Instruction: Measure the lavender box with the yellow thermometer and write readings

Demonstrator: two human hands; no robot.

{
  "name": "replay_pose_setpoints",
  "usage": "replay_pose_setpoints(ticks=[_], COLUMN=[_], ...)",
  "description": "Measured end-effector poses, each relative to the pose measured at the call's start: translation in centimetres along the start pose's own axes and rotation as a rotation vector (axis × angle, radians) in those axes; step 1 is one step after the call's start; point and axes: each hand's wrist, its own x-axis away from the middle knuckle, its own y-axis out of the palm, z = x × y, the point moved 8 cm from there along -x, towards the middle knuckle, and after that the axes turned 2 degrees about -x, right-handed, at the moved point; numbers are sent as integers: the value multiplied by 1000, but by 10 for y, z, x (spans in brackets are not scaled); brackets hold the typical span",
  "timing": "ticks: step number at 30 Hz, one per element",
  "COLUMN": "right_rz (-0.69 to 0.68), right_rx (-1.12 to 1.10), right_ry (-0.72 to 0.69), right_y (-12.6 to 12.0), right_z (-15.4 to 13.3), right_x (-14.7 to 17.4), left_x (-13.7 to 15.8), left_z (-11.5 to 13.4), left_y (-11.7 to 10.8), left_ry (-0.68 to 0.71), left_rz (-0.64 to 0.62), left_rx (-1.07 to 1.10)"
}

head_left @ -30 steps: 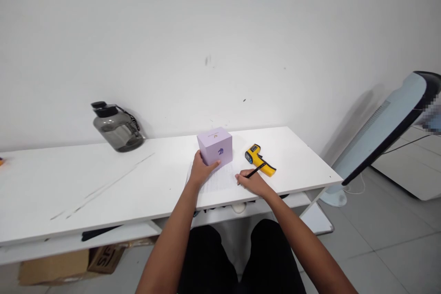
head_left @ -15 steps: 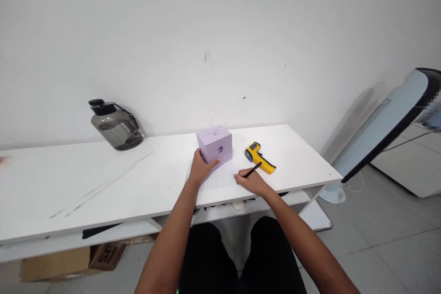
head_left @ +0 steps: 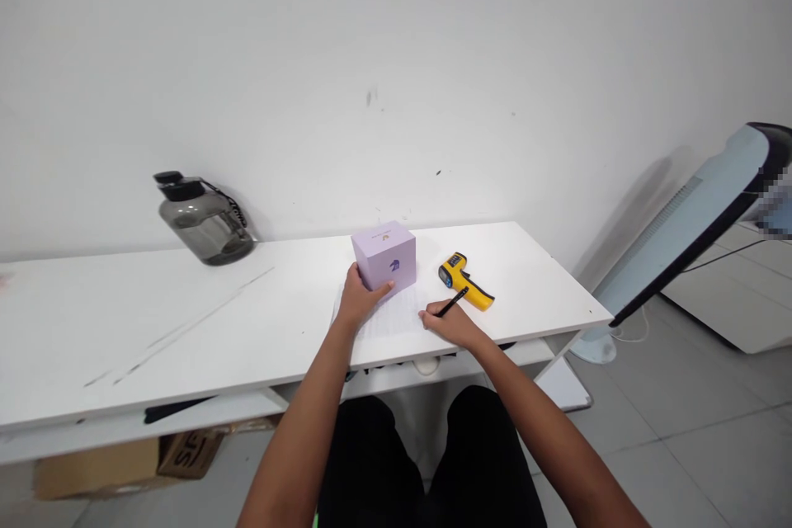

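My left hand (head_left: 364,294) grips the lower left side of a light purple box (head_left: 388,257), thumb across its front face, which bears a dark purple emblem. Under and in front of the box lies a white sheet of paper (head_left: 389,323) with faint printed lines. A black pen (head_left: 453,302) is pinched in my right hand (head_left: 446,322), which rests at the paper's right edge; the pen's tip is hidden by the fingers. Just beyond that hand, a yellow and black infrared thermometer (head_left: 466,280) lies on its side on the white table (head_left: 272,322).
A grey see-through water bottle (head_left: 207,223) with a black lid stands by the wall at the left. To the right, a large pale blue panel with a black edge (head_left: 686,223) leans past the table's end. Cardboard boxes (head_left: 99,466) lie beneath the table.
The whole view has shifted slightly. Both hands, the box and the pen keep nearly the same places on the table.
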Motion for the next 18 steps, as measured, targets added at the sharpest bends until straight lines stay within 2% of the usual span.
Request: replay_pose_setpoints(ticks=[2,7,10,15,18], right_rz=[18,193,236,304,280], right_rx=[-26,-141,-86,44,48], right_ry=[-3,-13,-19,-145,-72], right_y=[-2,-17,-20,-19,-15], right_z=[1,6,7,5,16], right_x=[0,0,-2,-6,-11], left_x=[-1,-1,0,1,3], left_z=[-1,-2,0,5,9], left_y=[0,0,0,-2,-6], left_ry=[7,9,7,12,25], left_rz=[2,5,3,24,71], left_rx=[-4,-1,8,2,10])
